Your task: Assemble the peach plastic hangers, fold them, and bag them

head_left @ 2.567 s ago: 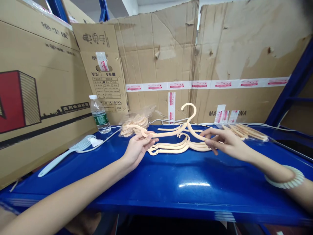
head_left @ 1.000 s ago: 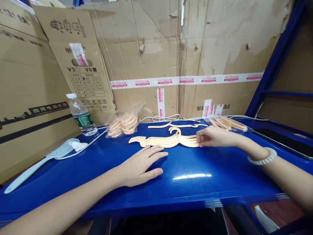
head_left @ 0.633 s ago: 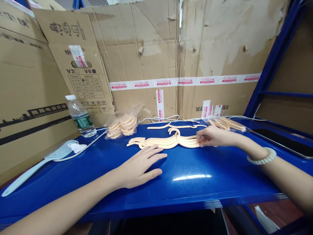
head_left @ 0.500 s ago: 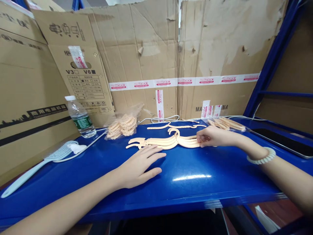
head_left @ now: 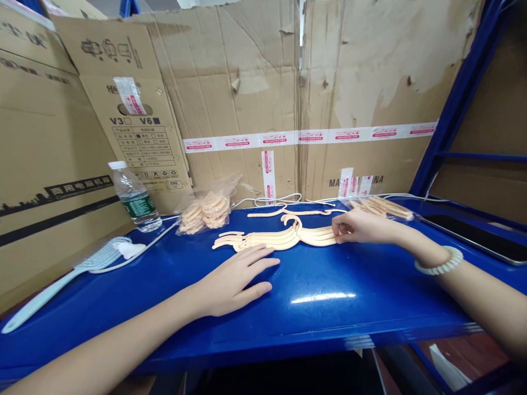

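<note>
Several cream-coloured hangers (head_left: 272, 238) lie nested together in the middle of the blue shelf, with curved hooks pointing to the back. My left hand (head_left: 236, 280) rests flat in front of them, fingers spread, the fingertips touching or just beside the front edge of their left arms. At the other end, my right hand (head_left: 357, 226) is closed in a pinch on the tips of the right arms. A pale beaded bracelet (head_left: 442, 262) circles my right wrist. Behind the stack lies another cream hanger (head_left: 304, 212), its far end near my right hand.
To the left are a water bottle (head_left: 138, 200), a pale blue brush (head_left: 88, 263) and a plastic bag of cream parts (head_left: 206, 211). A bag of long cream pieces (head_left: 385, 207) and a dark phone (head_left: 477, 238) are at the right. Cardboard (head_left: 247, 99) walls the back.
My right hand has shifted very slightly at the right end, and the hanger arms at the left end have settled closer together. My left hand stays in place.
</note>
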`<state>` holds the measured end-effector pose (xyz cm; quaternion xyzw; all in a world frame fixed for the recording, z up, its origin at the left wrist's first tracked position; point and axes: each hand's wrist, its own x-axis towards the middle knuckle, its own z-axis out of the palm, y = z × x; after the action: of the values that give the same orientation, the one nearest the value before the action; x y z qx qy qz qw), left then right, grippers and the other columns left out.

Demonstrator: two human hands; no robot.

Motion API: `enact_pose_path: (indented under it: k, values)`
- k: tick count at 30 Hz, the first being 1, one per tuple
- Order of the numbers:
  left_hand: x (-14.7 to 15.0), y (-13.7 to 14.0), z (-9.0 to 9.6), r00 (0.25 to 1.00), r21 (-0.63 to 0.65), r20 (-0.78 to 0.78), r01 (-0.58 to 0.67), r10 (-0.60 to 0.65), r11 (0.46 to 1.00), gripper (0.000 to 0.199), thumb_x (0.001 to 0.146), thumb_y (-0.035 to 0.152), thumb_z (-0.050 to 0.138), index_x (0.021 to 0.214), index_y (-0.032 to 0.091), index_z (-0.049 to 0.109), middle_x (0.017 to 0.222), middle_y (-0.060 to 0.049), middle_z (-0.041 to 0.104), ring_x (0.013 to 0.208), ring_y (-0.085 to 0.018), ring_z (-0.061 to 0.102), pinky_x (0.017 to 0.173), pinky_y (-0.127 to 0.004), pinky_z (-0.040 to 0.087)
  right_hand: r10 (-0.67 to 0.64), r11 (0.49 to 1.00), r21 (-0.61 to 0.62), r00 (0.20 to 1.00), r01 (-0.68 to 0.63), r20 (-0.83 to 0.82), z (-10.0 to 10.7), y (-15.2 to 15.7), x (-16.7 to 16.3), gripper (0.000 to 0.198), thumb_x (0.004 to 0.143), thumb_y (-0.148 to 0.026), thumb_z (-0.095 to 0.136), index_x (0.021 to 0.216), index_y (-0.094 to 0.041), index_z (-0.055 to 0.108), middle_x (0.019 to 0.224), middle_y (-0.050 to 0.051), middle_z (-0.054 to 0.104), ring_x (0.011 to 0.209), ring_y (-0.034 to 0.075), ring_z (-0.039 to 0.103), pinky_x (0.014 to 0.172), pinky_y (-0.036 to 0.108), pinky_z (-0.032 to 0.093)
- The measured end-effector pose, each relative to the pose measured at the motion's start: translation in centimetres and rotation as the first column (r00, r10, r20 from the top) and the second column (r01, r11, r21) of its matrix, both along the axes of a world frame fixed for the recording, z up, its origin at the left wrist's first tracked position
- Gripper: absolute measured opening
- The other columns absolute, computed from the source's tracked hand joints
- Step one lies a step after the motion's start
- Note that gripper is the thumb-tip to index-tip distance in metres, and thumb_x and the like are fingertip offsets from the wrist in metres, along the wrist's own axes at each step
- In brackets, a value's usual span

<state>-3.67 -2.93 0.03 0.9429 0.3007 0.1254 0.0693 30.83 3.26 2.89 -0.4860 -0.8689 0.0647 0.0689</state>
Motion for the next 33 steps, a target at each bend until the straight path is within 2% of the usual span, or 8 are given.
enact_pose_path:
  k: [9, 16, 20, 25, 31, 33]
  values:
    - [0.01, -0.04, 0.04, 1.000, -0.005, -0.012, -0.011, 0.011, 1.000, 0.045, 0.094, 0.041, 0.044, 0.137, 0.028, 0.045, 0.147, -0.008, 0.039, 0.137, -0.029, 0.033, 0.111, -0.049, 0.030, 0.003, 1.000, -0.003, 1.000, -0.003, 0.000, 0.12, -0.20, 0.06, 0.013, 0.076, -0.032, 0.057, 0.075, -0.019, 0.060, 0.067, 0.002, 0.061, 0.060, 0.015, 0.055, 0.053, 0.025, 0.035]
    - [0.22, -0.11, 0.20, 0.999, 0.067, 0.000, 0.046, -0.046, 0.997, 0.041, 0.094, 0.036, 0.046, 0.133, 0.025, 0.048, 0.142, -0.009, 0.045, 0.131, -0.027, 0.040, 0.108, -0.046, 0.034, -0.007, 0.986, 0.169, 1.000, 0.012, -0.025, 0.35, -0.23, 0.07, 0.019, 0.080, -0.034, 0.052, 0.069, -0.019, 0.057, 0.060, 0.001, 0.060, 0.052, 0.013, 0.050, 0.050, 0.025, 0.031]
    - [0.41, -0.12, 0.23, 0.995, 0.101, 0.038, 0.089, -0.094, 0.991, 0.034, 0.093, 0.031, 0.047, 0.125, 0.023, 0.055, 0.132, -0.010, 0.053, 0.125, -0.025, 0.046, 0.104, -0.042, 0.038, -0.067, 0.964, 0.253, 0.996, 0.079, -0.056, 0.45, -0.17, 0.15, 0.021, 0.081, -0.035, 0.050, 0.070, -0.018, 0.058, 0.058, 0.001, 0.060, 0.051, 0.013, 0.050, 0.050, 0.025, 0.031]
    - [0.36, -0.11, 0.27, 0.986, 0.139, 0.043, 0.153, -0.160, 0.978, 0.025, 0.092, 0.023, 0.046, 0.114, 0.021, 0.059, 0.119, -0.008, 0.060, 0.111, -0.022, 0.054, 0.095, -0.038, 0.045, -0.141, 0.912, 0.356, 0.972, 0.202, -0.190, 0.41, 0.20, 0.57, 0.022, 0.082, -0.037, 0.049, 0.073, -0.019, 0.059, 0.060, 0.001, 0.062, 0.053, 0.013, 0.053, 0.050, 0.024, 0.033]
    - [0.64, -0.04, -0.22, 0.982, 0.176, 0.029, 0.177, -0.185, 0.968, 0.024, 0.092, 0.021, 0.046, 0.111, 0.020, 0.060, 0.112, -0.008, 0.064, 0.101, -0.020, 0.059, 0.087, -0.034, 0.049, -0.201, 0.883, 0.360, 0.937, 0.299, -0.285, 0.56, 0.27, 0.75, 0.020, 0.080, -0.036, 0.051, 0.074, -0.019, 0.060, 0.058, 0.001, 0.062, 0.053, 0.014, 0.055, 0.052, 0.025, 0.035]
    - [0.65, -0.19, 0.03, 0.973, 0.223, 0.071, 0.200, -0.220, 0.954, 0.022, 0.091, 0.019, 0.047, 0.109, 0.020, 0.061, 0.107, -0.007, 0.066, 0.098, -0.019, 0.061, 0.085, -0.033, 0.051, -0.212, 0.876, 0.363, 0.930, 0.317, -0.300, 0.59, 0.25, 0.72, 0.020, 0.080, -0.037, 0.051, 0.074, -0.020, 0.060, 0.058, 0.000, 0.062, 0.053, 0.014, 0.055, 0.052, 0.025, 0.035]
